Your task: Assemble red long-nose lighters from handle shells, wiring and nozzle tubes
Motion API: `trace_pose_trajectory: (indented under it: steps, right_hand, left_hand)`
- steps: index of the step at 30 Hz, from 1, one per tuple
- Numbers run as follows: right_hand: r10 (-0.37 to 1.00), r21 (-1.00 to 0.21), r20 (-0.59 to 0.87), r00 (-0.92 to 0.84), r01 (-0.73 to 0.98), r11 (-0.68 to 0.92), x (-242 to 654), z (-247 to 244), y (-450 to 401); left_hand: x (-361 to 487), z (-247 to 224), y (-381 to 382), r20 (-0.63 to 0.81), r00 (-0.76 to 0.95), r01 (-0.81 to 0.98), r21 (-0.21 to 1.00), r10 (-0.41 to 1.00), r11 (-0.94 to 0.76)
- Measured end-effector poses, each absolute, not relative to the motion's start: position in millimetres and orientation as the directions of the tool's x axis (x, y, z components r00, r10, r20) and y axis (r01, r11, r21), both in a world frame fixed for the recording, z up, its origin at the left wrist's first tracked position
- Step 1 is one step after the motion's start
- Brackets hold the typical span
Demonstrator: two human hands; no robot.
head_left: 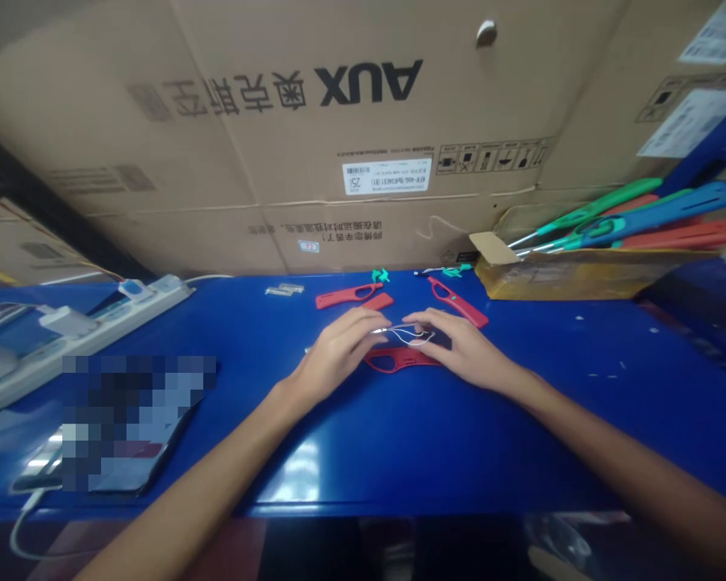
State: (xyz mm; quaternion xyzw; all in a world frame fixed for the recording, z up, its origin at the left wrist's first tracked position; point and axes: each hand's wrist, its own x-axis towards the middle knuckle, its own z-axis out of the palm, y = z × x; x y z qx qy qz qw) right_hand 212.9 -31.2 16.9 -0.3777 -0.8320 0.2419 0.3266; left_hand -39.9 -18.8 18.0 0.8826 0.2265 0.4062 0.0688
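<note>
My left hand is closed around a thin metal rod, mostly hidden by the fingers; one silver end sticks out to its left. From the other end, thin white wires loop across to my right hand. Its thumb and fingers pinch the wires near a small dark piece too small to name. Under both hands lies a red plastic handle half with an oval opening. Just beyond are another red handle half, a red piece and a further red handle half.
Small green parts and clear pieces lie farther back. A carton at right holds several long-nosed lighters. At left are a power strip and a dark phone-like device. A large cardboard box walls the back.
</note>
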Motion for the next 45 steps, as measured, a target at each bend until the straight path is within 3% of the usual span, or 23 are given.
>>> trace_pose_trajectory:
  steps: [3, 9, 15, 20, 28, 33, 38, 45]
  right_hand:
    - [0.759, -0.584, 0.373, -0.533, 0.500, 0.639, 213.5, 22.7, -34.9]
    - [0.764, -0.589, 0.347, -0.544, 0.507, 0.629, 211.9, 24.7, -42.5]
    - [0.728, -0.558, 0.372, -0.576, 0.489, 0.671, 210.9, 15.3, -41.4]
    - [0.720, -0.562, 0.377, -0.582, 0.474, 0.678, 207.4, 14.5, -44.1]
    - [0.690, -0.492, 0.451, -0.566, 0.488, 0.721, 208.3, 14.6, -46.8]
    - [0.642, -0.434, 0.509, -0.573, 0.473, 0.767, 213.6, 14.9, -44.5]
    - [0.633, -0.430, 0.506, -0.586, 0.466, 0.774, 216.6, 15.8, -43.4]
    - [0.638, -0.432, 0.504, -0.583, 0.470, 0.770, 216.0, 18.6, -45.2]
  left_hand:
    - [-42.2, 11.9, -22.8, 0.680, 0.570, 0.370, 0.290, 0.462, -0.883]
    - [-57.0, 22.9, -21.7, 0.596, 0.625, 0.459, 0.242, 0.504, -0.855]
    - [-69.1, 41.2, -23.8, 0.301, 0.776, 0.443, 0.364, 0.554, -0.819]
    - [-72.9, 41.0, -23.5, 0.217, 0.758, 0.482, 0.450, 0.615, -0.752]
    - [-68.3, 42.5, -23.1, 0.449, 0.672, 0.500, 0.311, 0.589, -0.808]
    - [-63.9, 39.8, -26.5, 0.512, 0.620, 0.494, 0.333, 0.595, -0.803]
    - [-63.1, 38.5, -29.2, 0.504, 0.573, 0.495, 0.415, 0.646, -0.763]
    - [-61.9, 38.6, -31.2, 0.539, 0.552, 0.469, 0.430, 0.636, -0.772]
